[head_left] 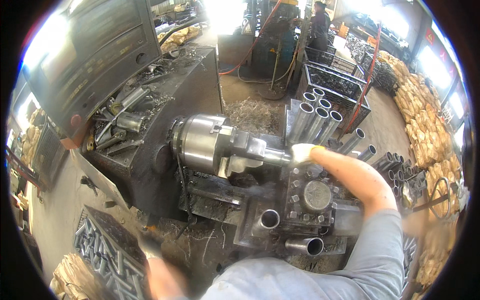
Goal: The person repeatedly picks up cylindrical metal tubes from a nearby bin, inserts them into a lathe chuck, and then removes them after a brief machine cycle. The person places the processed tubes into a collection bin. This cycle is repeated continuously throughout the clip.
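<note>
A short shiny metal tube (276, 157) sticks out from the jaws of the lathe chuck (204, 144). Around the tube's outer end my right hand (302, 154), in a pale glove, is closed. My left hand (150, 247) is low on the left, beside a crate (122, 260) of short metal tubes; motion blur hides its fingers. Below my right arm stands the tool post (316, 195) with bolts around its top. One open tube (270, 219) stands on the carriage, and another tube (312, 246) lies near its front edge.
Several upright tubes (320, 120) stand beyond my right hand, with more tubes (395, 172) to the right. Black crates (332, 82) are stacked behind. Metal scraps lie on the lathe's headstock (175, 75). Brown sacks (420, 115) line the right side. A person (320, 25) stands far back.
</note>
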Available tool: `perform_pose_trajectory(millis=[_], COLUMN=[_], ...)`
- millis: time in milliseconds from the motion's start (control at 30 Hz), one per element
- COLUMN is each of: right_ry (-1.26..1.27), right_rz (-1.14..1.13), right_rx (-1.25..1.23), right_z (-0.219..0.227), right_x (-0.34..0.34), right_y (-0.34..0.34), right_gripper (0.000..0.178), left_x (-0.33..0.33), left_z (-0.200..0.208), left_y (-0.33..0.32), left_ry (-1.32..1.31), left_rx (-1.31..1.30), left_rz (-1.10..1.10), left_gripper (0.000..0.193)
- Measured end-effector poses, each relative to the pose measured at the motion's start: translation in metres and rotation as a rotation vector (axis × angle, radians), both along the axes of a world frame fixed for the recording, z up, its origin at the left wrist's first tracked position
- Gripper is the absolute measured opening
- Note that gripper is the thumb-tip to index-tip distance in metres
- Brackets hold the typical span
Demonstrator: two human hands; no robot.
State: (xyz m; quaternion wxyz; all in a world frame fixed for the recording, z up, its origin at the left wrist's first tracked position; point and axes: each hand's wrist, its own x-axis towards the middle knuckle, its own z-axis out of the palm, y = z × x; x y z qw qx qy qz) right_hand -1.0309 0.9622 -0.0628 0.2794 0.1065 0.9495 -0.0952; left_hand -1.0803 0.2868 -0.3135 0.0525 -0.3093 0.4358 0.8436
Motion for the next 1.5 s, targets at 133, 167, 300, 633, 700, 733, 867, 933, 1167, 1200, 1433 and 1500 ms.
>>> perform_pose_trajectory(millis=[133, 167, 300, 633, 700, 733, 867, 933, 1167, 1200, 1433, 1500], right_ry=[0.166, 0.226, 0.333, 1.262, 1.365, 1.399, 1.340, 1.294, 1.104, 1.071, 0.992, 0.748], right_rz=[-0.029, 0.029, -0.070, -0.741, -0.901, -0.958, -1.038, -1.002, -1.207, -1.198, -0.810, -0.766], right_rx=[-0.166, -0.240, 0.027, -0.410, -0.526, -0.551, -0.420, -0.348, -0.557, -0.604, -0.786, -0.599], right_z=[-0.025, -0.028, -0.004, 0.065, 0.042, 0.028, -0.001, -0.001, -0.022, -0.031, -0.076, -0.079], right_x=[-0.023, -0.028, 0.004, 0.275, 0.305, 0.317, 0.361, 0.382, 0.417, 0.416, 0.373, 0.352], right_y=[-0.011, -0.015, -0.017, -0.094, -0.112, -0.120, -0.149, -0.165, -0.194, -0.194, -0.176, -0.172], right_gripper=[0.058, 0.062, 0.090, 0.036, 0.041, 0.040, 0.038, 0.037, 0.035, 0.035, 0.074, 0.077], left_x=[-0.010, -0.015, -0.033, -0.024, -0.069, -0.101, -0.224, -0.248, -0.042, 0.005, 0.265, 0.303], left_z=[-0.003, -0.008, -0.031, 0.231, 0.304, 0.331, 0.403, 0.412, 0.324, 0.289, 0.067, 0.051], left_y=[-0.019, -0.023, -0.026, 0.076, 0.100, 0.115, 0.136, 0.140, 0.165, 0.170, 0.113, 0.088], left_ry=[-0.041, 0.011, -0.002, 1.281, 1.322, 1.243, 0.734, 0.670, 1.652, 1.970, 0.121, 0.092], left_rx=[0.190, -0.017, -0.157, -1.655, -1.724, -1.878, -2.179, -2.195, -1.590, -1.368, -1.251, -1.194], left_rz=[-0.143, -0.185, -0.053, 0.318, 0.166, 0.142, -0.207, -0.308, 0.066, 0.117, -1.359, -1.372], left_gripper=[0.046, 0.044, 0.032, 0.031, 0.042, 0.048, 0.077, 0.077, 0.033, 0.029, 0.039, 0.044])
